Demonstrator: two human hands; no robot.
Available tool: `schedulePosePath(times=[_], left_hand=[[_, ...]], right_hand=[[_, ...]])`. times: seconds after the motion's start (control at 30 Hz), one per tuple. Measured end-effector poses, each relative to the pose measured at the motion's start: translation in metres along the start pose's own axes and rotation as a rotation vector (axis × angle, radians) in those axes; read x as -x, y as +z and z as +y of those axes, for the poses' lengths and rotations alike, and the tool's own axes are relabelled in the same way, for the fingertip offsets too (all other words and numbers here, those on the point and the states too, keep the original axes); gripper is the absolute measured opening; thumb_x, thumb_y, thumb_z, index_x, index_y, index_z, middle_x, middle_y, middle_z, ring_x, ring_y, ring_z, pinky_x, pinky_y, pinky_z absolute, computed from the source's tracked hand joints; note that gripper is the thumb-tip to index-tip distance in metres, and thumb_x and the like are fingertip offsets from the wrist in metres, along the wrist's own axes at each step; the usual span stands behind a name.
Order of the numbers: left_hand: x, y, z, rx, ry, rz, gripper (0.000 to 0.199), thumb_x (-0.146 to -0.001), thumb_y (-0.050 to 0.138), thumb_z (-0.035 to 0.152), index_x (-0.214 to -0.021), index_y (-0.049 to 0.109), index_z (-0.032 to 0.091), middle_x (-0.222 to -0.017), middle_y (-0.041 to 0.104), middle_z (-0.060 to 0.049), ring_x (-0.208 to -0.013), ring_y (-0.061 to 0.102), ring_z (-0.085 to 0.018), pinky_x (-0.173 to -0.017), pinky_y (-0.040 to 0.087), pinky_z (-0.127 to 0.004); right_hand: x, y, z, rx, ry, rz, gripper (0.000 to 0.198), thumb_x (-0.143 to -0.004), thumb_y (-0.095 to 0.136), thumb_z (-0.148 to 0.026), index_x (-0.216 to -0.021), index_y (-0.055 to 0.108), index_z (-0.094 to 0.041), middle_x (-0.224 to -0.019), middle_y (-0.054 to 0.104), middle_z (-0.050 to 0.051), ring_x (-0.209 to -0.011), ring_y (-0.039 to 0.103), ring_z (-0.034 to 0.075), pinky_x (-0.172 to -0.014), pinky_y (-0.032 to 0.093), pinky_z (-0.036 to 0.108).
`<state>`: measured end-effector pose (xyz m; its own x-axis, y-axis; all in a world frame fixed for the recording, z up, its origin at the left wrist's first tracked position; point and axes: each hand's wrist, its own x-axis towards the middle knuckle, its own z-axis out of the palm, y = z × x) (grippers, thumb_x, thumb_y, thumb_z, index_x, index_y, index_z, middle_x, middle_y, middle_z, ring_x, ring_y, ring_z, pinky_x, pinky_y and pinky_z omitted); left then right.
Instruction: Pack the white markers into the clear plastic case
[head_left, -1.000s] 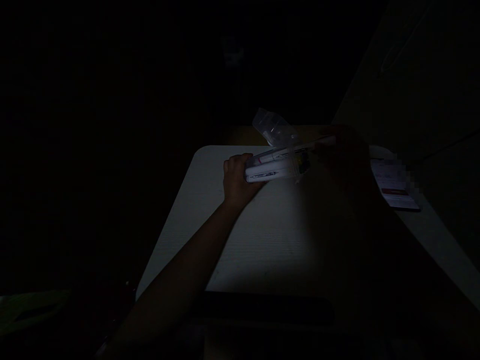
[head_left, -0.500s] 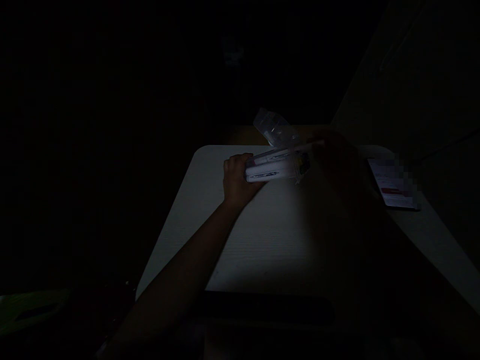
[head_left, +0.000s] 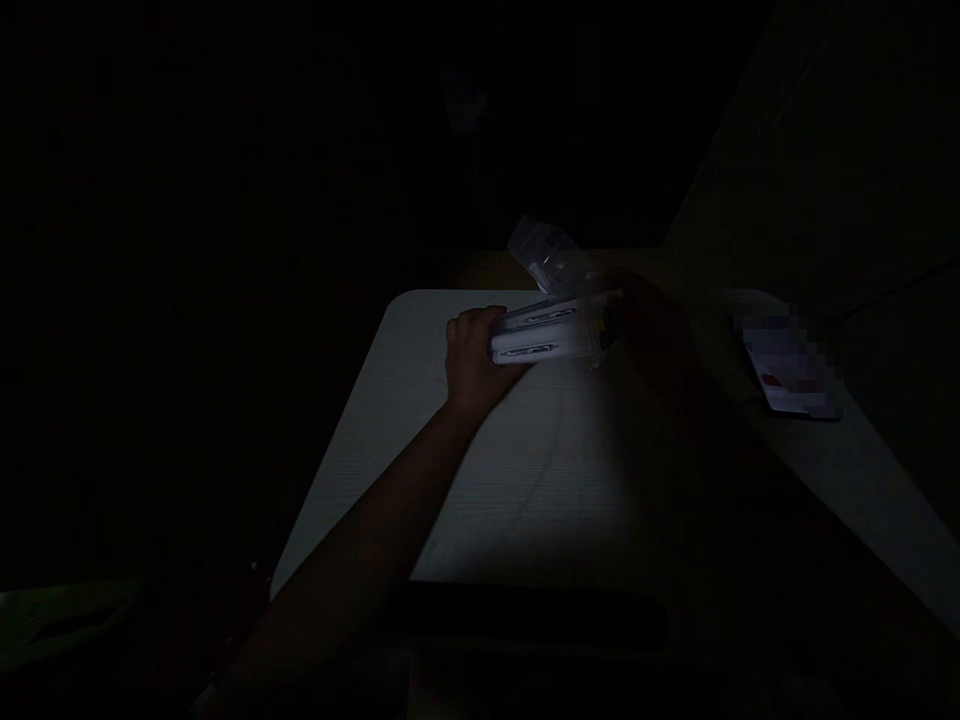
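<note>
A clear plastic case (head_left: pixel 577 335) lies tilted above the far part of the table, packed with several white, printed marker-like sticks (head_left: pixel 525 352). Its transparent lid (head_left: pixel 551 258) is flipped up at the back. My left hand (head_left: pixel 474 355) is closed around the left end of the case. At the open right end, my right hand (head_left: pixel 649 310) is in deep shadow, its fingers closed on the end of a slim white marker-like stick (head_left: pixel 609 297) that reaches into the case. Dark and yellowish ends of the contents show faintly beside it.
The pale wood-grain table (head_left: pixel 510 470) has rounded far corners and a dark strip (head_left: pixel 525 612) along its near edge. A lit phone (head_left: pixel 791 370) lies at the right. Something green (head_left: pixel 67 615) shows at lower left. Darkness hides most surroundings.
My right hand has moved left toward the case, and the white stick in it has slid farther in. My left hand and the lid have stayed in place.
</note>
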<state>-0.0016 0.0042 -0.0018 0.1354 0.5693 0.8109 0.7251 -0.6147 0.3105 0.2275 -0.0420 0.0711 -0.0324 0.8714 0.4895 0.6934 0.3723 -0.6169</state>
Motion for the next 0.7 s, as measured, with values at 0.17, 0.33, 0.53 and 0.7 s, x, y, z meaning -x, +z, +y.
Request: schedulePosePath(times=[0.17, 0.33, 0.53, 0.7], left_hand=[[0.000, -0.001, 0.000, -0.018, -0.010, -0.012, 0.076, -0.062, 0.075, 0.072, -0.116, 0.053, 0.023, -0.107, 0.062, -0.008, -0.098, 0.054, -0.026, -0.086, 0.043, -0.039], [0.000, -0.001, 0.000, -0.009, -0.035, -0.036, 0.077, -0.061, 0.076, 0.071, -0.117, 0.053, 0.023, -0.109, 0.062, -0.009, -0.100, 0.054, -0.027, -0.088, 0.042, -0.041], [0.000, -0.001, 0.000, -0.009, -0.032, -0.034, 0.074, -0.062, 0.077, 0.068, -0.116, 0.053, 0.023, -0.109, 0.063, -0.009, -0.100, 0.055, -0.027, -0.087, 0.042, -0.040], [0.000, 0.000, -0.001, -0.009, -0.015, -0.027, 0.075, -0.062, 0.076, 0.070, -0.116, 0.053, 0.023, -0.107, 0.063, -0.009, -0.100, 0.055, -0.027, -0.088, 0.041, -0.040]], right_hand=[[0.000, 0.001, -0.006, 0.012, 0.003, -0.004, 0.051, -0.098, 0.034, -0.042, -0.135, 0.057, -0.017, -0.129, 0.063, 0.009, -0.115, 0.064, 0.020, -0.099, 0.056, 0.035], [0.001, 0.000, -0.013, -0.020, 0.061, -0.041, 0.049, -0.098, 0.035, -0.041, -0.137, 0.055, -0.019, -0.135, 0.059, 0.007, -0.124, 0.059, 0.020, -0.109, 0.050, 0.039], [0.004, 0.006, -0.012, -0.090, 0.042, 0.015, 0.047, -0.096, 0.036, -0.033, -0.136, 0.056, -0.018, -0.136, 0.058, 0.006, -0.127, 0.057, 0.018, -0.114, 0.046, 0.040], [0.003, 0.007, -0.008, -0.111, 0.036, -0.031, 0.044, -0.098, 0.035, -0.037, -0.134, 0.056, -0.025, -0.141, 0.054, 0.001, -0.134, 0.051, 0.017, -0.118, 0.042, 0.042]])
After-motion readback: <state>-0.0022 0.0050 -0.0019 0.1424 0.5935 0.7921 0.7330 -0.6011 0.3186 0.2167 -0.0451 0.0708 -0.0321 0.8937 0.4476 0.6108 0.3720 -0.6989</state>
